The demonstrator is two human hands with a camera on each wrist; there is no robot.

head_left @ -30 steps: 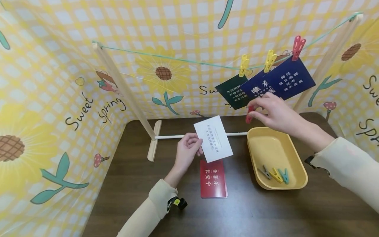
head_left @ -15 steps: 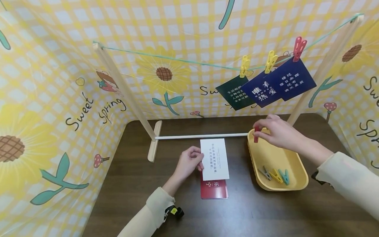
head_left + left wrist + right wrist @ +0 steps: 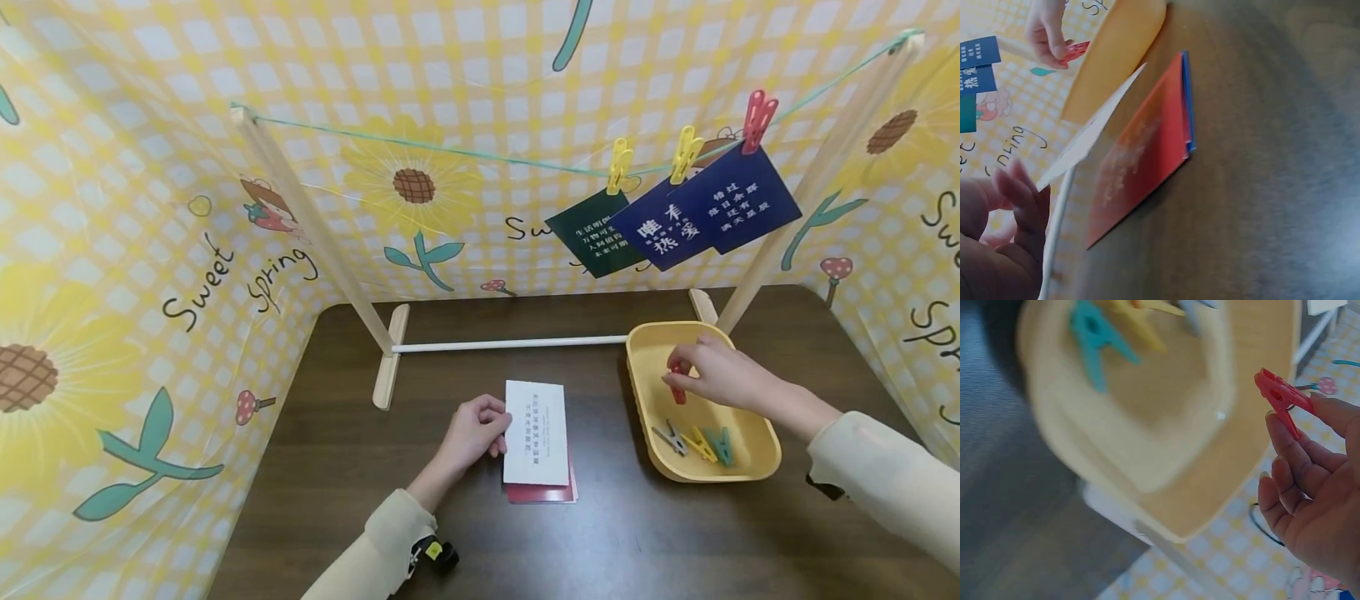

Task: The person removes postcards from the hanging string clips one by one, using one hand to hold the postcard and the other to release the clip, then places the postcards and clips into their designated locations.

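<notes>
My left hand (image 3: 471,433) pinches the left edge of a white printed card (image 3: 537,433). In the left wrist view that card hovers tilted above a red card (image 3: 1141,150), which lies on a stack with a blue edge beneath. Over the yellow basket (image 3: 637,400), my right hand (image 3: 723,377) pinches a red clothespin (image 3: 1282,397) between thumb and fingers. Grey (image 3: 672,438), yellow (image 3: 701,446) and teal (image 3: 722,447) clothespins lie at the basket's front end.
A green string (image 3: 450,150) spans two wooden posts (image 3: 307,225). From its right part hang a green card (image 3: 588,233) and two blue cards (image 3: 750,200), held by yellow and red clothespins. A white rod (image 3: 510,343) runs low between the posts.
The white card has come down and toward me, now over most of the red card. My right hand has lowered from near the hanging cards into the basket area, still holding the red clothespin.
</notes>
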